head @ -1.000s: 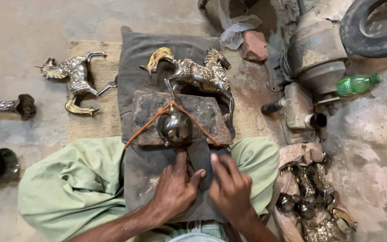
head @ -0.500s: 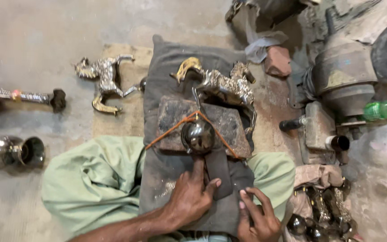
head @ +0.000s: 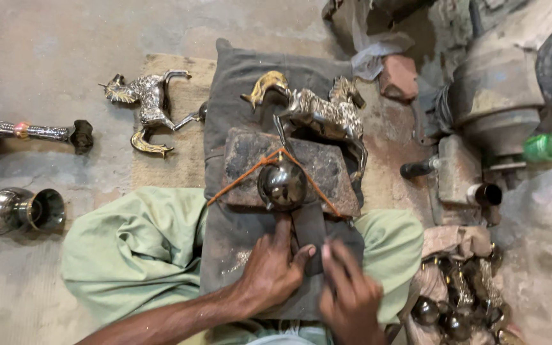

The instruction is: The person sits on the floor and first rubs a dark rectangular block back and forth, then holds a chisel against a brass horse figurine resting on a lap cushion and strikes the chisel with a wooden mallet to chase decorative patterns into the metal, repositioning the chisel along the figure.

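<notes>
- Dark strip of flat material (head: 308, 233), lying on the grey cloth in the person's lap just below the block: pinched at its near end between the thumb and fingers of the left hand (head: 269, 271), whose forefinger stretches up along its left edge toward the round piece.
- Right hand (head: 349, 291): fingers bent and loosely gathered, tips resting on the right edge of the same strip; whether it truly grasps the strip or only steadies it cannot be told.
- Polished round metal vessel (head: 282, 185), dark and mirror-bright, seated on the near edge of the block, just above the left forefinger.
- Orange cord (head: 244, 177), run in an inverted V from the top of the vessel down across both sides of the block.
- Worn, dark block (head: 324, 166), rectangular, resting on the cloth.
- Grey padded cloth (head: 237, 96), spread over the lap and a mat beyond.
- Brass horse figure (head: 317, 112), lying on its side on the cloth, touching the far edge of the block.
- Second horse figure (head: 145, 105), silver-toned with gilt tail, on the mat to the left, apart from the cloth.
- Green trousers (head: 135, 249), knees spread either side of the cloth.
- Small metal pot (head: 17, 209) on its side, on the floor far left.
- Green bottle (head: 551, 147), far right.
</notes>
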Available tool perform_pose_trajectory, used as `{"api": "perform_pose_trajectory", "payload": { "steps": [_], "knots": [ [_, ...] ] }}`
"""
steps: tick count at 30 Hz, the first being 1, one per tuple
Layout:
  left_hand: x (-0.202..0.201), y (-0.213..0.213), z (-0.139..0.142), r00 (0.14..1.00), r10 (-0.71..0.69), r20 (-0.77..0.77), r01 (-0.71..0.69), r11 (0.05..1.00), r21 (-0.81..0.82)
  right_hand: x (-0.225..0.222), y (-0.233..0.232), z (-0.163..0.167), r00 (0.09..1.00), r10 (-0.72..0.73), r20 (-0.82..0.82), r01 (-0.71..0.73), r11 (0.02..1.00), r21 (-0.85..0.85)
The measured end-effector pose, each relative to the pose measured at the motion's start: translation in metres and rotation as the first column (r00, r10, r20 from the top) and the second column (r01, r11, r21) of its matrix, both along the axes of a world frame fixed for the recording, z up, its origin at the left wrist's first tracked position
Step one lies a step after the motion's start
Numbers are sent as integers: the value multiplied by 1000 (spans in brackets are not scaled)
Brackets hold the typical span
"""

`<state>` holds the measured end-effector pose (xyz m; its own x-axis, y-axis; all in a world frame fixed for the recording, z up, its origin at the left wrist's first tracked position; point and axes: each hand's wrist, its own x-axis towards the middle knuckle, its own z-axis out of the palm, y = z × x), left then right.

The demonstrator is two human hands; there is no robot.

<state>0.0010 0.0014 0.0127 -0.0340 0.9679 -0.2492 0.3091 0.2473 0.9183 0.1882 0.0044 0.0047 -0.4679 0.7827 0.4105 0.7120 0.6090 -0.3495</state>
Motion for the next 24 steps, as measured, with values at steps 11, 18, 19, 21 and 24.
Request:
{"api": "perform_pose_trajectory", "payload": {
  "steps": [11, 18, 19, 21, 24],
  "knots": [
    [2, -2, -1, 1000, 2, -5, -2, 1000, 7, 2, -1, 3, 1000, -12, -6, 12, 999, -52],
    [1, -1, -1, 1000, -22, 19, 23, 999, -36, 3, 1, 1, 999, -45, 19, 47, 994, -95],
    [2, 0, -1, 1000, -14, 10, 15, 999, -29, 5, 0, 1, 999, -47, 20, 49, 996, -77],
    [3, -2, -1, 1000, -4, -17, 3, 1000, -24, 6, -2, 0, 998, -56, 13, 57, 997, -48],
    [3, -2, -3, 1000, 18, -4, -18, 1000, 25, 5, 2, -3, 1000, 14, -26, -14, 1000, 0]
  ]
}}
